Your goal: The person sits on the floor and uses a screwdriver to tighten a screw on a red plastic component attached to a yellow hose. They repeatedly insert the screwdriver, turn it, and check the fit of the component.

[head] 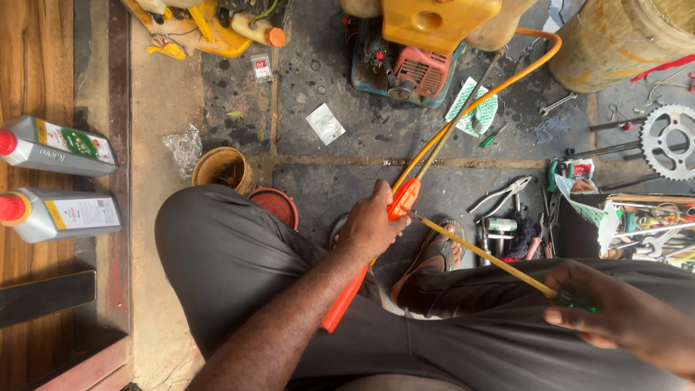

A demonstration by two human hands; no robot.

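- Left hand point(371, 226): fingers closed round an orange tube fitting point(402, 199), at the centre of the view, above the person's knee.
- Orange tube fitting: continues near-left as a long orange plastic piece point(346, 298) lying across the dark trousers point(239, 261); an orange hose point(507, 76) runs from it far-right, curving toward a yellow tank point(438, 20).
- Right hand point(622, 315): near right, fingers shut on a green-handled screwdriver point(507, 266); its yellowish shaft slants far-left, the tip touching the orange fitting just beside the left hand.
- Sandalled foot point(438, 253): on the concrete floor point(333, 174), between the two hands.
- Small engine, red and teal point(405, 72): far centre, under the yellow tank.
- Two grey oil bottles with red caps point(61, 181): left, lying on wooden boards.
- Brown tub point(223, 168) and red lid point(275, 204): just beyond the left knee.
- Pliers point(503, 194), spanner point(557, 103), sprocket point(670, 141): scattered right.
- Tray of mixed tools point(644, 228): right edge.
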